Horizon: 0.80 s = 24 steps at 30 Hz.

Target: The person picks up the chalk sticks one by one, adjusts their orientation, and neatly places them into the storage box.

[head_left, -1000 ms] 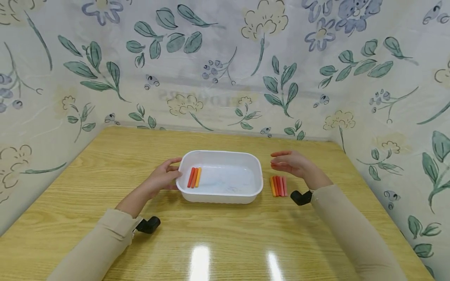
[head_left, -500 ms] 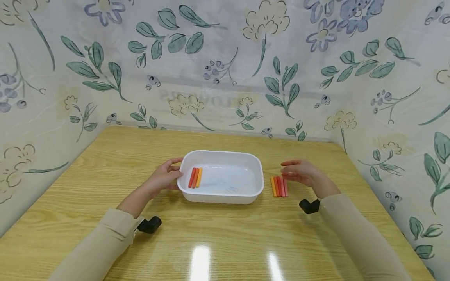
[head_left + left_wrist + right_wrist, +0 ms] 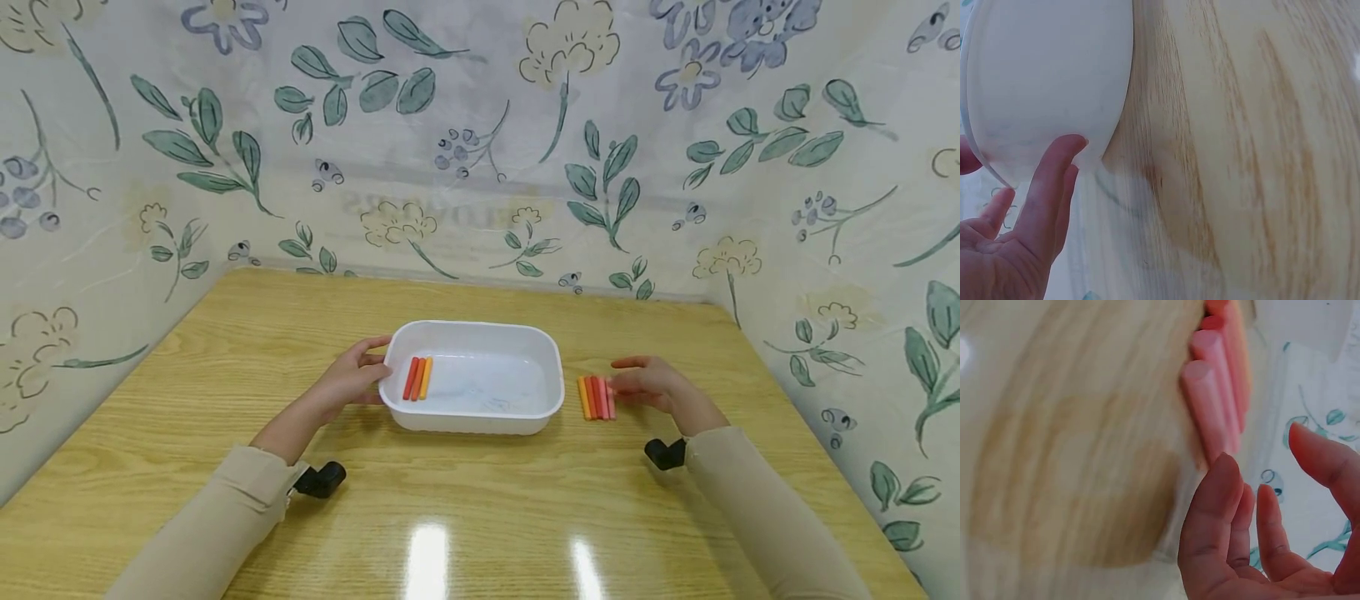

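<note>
A white plastic tub [image 3: 480,423] stands on the table, with a red, an orange-red and a yellow chalk stick [image 3: 417,379] side by side at its left end. My left hand [image 3: 347,382] holds that end, thumb over the rim and fingers against the outer wall; in the left wrist view its fingers [image 3: 1047,194] press the wall. Right of the tub lies a tight row of chalk sticks, yellow through red to pink [image 3: 596,398]. My right hand [image 3: 660,388] is at the row's right side, fingertips beside the outermost pink chalk stick [image 3: 1207,406]. Whether they touch is hard to tell.
The wooden table [image 3: 480,508] meets floral-patterned sheeting [image 3: 480,167] at the back and sides. Each wrist carries a black camera mount [image 3: 321,480]. Two bright light reflections lie on the table's near part.
My right hand has moved right and nearer to me, from behind the chalk row down to its right side. The left hand keeps its hold on the tub.
</note>
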Tool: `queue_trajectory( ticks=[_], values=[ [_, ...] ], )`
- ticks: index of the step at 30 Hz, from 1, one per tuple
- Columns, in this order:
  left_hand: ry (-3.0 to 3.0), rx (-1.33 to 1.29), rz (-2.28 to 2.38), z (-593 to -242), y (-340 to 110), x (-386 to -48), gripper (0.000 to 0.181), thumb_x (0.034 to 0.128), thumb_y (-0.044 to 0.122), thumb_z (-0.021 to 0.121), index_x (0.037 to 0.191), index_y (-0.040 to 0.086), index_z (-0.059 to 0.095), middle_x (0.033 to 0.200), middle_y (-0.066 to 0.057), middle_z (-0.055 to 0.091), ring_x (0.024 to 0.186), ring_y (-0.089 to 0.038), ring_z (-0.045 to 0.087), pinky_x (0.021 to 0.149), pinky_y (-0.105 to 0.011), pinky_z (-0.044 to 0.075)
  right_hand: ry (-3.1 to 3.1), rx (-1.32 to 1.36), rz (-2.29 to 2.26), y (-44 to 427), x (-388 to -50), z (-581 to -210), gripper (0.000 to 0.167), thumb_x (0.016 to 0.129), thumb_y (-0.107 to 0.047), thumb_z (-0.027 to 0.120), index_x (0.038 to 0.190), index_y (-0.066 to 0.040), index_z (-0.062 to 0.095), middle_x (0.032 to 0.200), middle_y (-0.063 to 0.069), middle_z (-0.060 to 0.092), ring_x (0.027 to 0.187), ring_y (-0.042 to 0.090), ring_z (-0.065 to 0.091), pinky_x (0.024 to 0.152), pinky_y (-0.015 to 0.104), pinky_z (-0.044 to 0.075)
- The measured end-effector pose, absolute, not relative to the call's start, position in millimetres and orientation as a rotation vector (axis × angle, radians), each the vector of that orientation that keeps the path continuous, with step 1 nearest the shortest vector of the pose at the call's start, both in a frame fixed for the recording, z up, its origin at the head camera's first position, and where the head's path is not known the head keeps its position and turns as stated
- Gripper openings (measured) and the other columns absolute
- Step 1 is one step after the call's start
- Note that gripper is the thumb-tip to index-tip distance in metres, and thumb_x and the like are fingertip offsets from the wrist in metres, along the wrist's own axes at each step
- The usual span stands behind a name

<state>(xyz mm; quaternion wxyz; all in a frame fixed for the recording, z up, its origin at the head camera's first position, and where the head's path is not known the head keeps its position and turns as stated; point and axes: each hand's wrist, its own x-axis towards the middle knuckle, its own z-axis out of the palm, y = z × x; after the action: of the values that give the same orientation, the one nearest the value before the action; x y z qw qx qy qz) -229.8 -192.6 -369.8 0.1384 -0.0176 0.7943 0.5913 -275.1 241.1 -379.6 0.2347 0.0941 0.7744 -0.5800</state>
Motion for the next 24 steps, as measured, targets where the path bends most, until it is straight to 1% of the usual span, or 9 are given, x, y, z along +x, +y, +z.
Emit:
queue_trajectory(
  ticks=[3,5,7,10,13,16,20,22,24],
  values=[
    [2.295,-0.044,1.718,-369.7,-192.9,-229.5,0.058,0.0956,0.007,0.045,0.147,0.006,0.019,0.139,-0.03,0.03,0.116,-0.043,0.045,0.076,-0.041,0.055,2.111,0.267,-1.584,241.2,-274.0,-382.1,0.064,0.086,-0.003,0.063,0.14,0.006,0.029,0.104,0.011,0.055,0.078,0.014,0.06,0.082,0.031,0.052],
    [2.291,-0.04,1.724,-369.8,-193.1,-229.4,0.058,0.0956,0.006,0.045,0.147,0.006,0.019,0.138,-0.03,0.03,0.116,-0.044,0.045,0.076,-0.041,0.055,2.103,0.253,-1.58,240.9,-272.9,-383.8,0.066,0.085,0.0,0.063,0.14,0.007,0.027,0.108,0.015,0.053,0.079,0.014,0.06,0.083,0.032,0.052],
    [2.286,-0.034,1.731,-369.8,-193.1,-229.1,0.058,0.0955,0.006,0.045,0.147,0.006,0.019,0.138,-0.03,0.03,0.116,-0.044,0.045,0.076,-0.041,0.055,2.123,0.222,-1.55,240.7,-272.2,-385.4,0.068,0.083,0.002,0.064,0.14,0.008,0.027,0.116,0.019,0.05,0.084,0.016,0.059,0.083,0.032,0.052],
    [2.284,-0.029,1.734,-370.1,-193.3,-228.9,0.058,0.0955,0.006,0.045,0.147,0.006,0.019,0.138,-0.03,0.03,0.115,-0.043,0.046,0.076,-0.041,0.055,2.179,0.145,-1.467,241.2,-271.9,-387.3,0.069,0.082,0.004,0.066,0.139,0.009,0.029,0.127,0.025,0.042,0.097,0.021,0.055,0.086,0.034,0.051],
    [2.285,-0.03,1.733,-370.4,-193.7,-228.8,0.058,0.0956,0.006,0.045,0.147,0.006,0.019,0.138,-0.03,0.03,0.115,-0.043,0.046,0.076,-0.041,0.055,2.246,0.103,-1.373,240.9,-272.9,-388.4,0.068,0.078,0.004,0.07,0.137,0.008,0.035,0.128,0.025,0.04,0.104,0.027,0.049,0.085,0.033,0.051],
    [2.286,-0.028,1.732,-370.4,-193.8,-228.8,0.058,0.0957,0.007,0.045,0.147,0.006,0.019,0.138,-0.03,0.03,0.115,-0.043,0.046,0.076,-0.041,0.055,2.28,0.089,-1.323,240.3,-274.0,-388.0,0.067,0.076,0.005,0.071,0.134,0.008,0.037,0.119,0.022,0.044,0.101,0.027,0.048,0.081,0.03,0.051],
    [2.285,-0.027,1.729,-370.6,-193.3,-228.8,0.058,0.0956,0.007,0.045,0.147,0.006,0.019,0.138,-0.03,0.031,0.116,-0.044,0.045,0.077,-0.042,0.055,2.294,0.095,-1.303,239.5,-274.8,-388.0,0.066,0.076,0.006,0.072,0.133,0.006,0.037,0.112,0.018,0.05,0.094,0.023,0.051,0.075,0.028,0.052],
    [2.282,-0.027,1.733,-370.8,-193.4,-228.7,0.058,0.0954,0.007,0.045,0.147,0.006,0.019,0.138,-0.03,0.031,0.116,-0.044,0.045,0.077,-0.042,0.054,2.307,0.099,-1.305,238.5,-274.8,-387.8,0.067,0.076,0.006,0.071,0.132,0.005,0.037,0.113,0.019,0.052,0.093,0.021,0.053,0.074,0.027,0.052],
    [2.279,-0.024,1.74,-371.0,-193.5,-228.3,0.058,0.0953,0.007,0.045,0.147,0.006,0.019,0.137,-0.03,0.031,0.117,-0.044,0.044,0.077,-0.042,0.054,2.309,0.096,-1.335,237.2,-273.9,-387.2,0.066,0.076,0.007,0.07,0.133,0.005,0.036,0.118,0.023,0.051,0.091,0.02,0.055,0.074,0.029,0.053]
  ],
)
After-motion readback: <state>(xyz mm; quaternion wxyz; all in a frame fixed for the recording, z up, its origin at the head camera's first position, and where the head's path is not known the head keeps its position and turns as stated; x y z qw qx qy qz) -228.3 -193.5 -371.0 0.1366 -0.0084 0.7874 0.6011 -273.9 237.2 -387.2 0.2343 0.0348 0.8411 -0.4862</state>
